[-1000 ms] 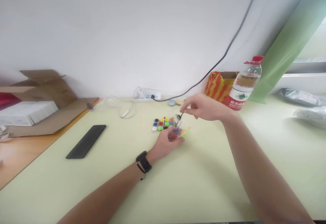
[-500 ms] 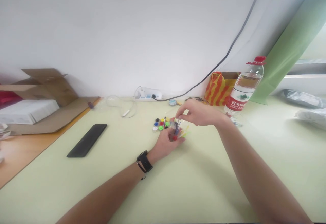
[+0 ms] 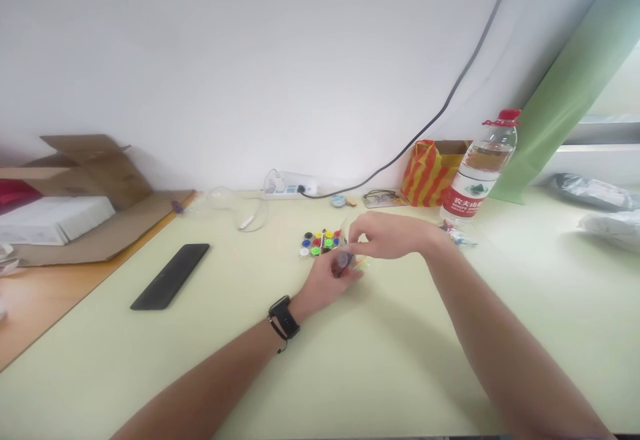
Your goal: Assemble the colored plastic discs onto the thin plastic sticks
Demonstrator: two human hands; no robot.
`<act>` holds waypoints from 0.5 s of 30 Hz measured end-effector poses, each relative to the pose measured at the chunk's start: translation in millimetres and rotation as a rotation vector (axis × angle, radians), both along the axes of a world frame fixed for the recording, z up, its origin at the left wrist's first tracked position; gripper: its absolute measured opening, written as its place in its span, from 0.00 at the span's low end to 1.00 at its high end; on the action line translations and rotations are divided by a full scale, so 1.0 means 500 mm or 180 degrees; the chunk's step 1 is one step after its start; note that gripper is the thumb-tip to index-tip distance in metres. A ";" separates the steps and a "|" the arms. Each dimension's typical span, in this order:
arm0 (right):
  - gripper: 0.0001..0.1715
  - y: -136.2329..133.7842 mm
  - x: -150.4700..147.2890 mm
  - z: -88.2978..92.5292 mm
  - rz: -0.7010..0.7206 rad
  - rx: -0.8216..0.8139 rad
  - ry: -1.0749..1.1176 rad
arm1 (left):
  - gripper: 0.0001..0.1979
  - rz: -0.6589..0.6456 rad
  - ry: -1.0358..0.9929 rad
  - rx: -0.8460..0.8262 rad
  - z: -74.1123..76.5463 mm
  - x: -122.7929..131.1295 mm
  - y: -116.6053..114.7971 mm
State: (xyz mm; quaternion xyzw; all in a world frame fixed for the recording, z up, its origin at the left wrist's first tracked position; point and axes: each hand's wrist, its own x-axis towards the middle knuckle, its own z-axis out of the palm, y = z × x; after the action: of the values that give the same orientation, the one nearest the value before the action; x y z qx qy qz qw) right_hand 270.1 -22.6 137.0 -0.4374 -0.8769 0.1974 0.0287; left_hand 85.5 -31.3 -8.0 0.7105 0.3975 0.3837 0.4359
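Observation:
My left hand (image 3: 327, 281) is closed round a small clear plastic container (image 3: 343, 260) with coloured bits in it. Whether it is a cup or a bag, I cannot tell. Over its top, my right hand (image 3: 387, 233) has thumb and forefinger pinched together; what is between them is too small to make out. Just left of the container, a cluster of small round pots (image 3: 315, 243) in several colours sits on the table, with a thin dark-and-white stick (image 3: 323, 240) lying across it.
On the left lie a black flat case (image 3: 170, 277) and an opened cardboard box (image 3: 100, 167). A power strip (image 3: 290, 187) is by the wall. Farther right stand a striped bag (image 3: 425, 173) and a large water bottle (image 3: 477, 173). Eyeglasses (image 3: 383, 198) lie at the back.
My right hand has come down and slightly nearer, its fingertips now at the top of the container. The eyeglasses behind it show more fully. My left hand has stayed in place.

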 end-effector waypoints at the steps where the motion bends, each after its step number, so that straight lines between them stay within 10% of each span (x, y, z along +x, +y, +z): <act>1: 0.17 0.000 0.004 0.002 -0.0004 0.0010 0.0079 | 0.18 0.0017 0.0030 -0.0025 -0.001 0.000 0.000; 15: 0.27 0.006 0.037 0.003 -0.0069 -0.0255 -0.0222 | 0.22 -0.0088 -0.0190 -0.0150 0.008 0.002 0.001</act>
State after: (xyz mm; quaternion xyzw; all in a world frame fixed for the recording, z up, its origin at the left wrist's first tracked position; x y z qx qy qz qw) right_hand 288.4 -19.6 138.5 -0.4543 -0.8640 0.2166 -0.0173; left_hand 86.5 -31.0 -4.2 0.6937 0.3834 0.3893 0.4694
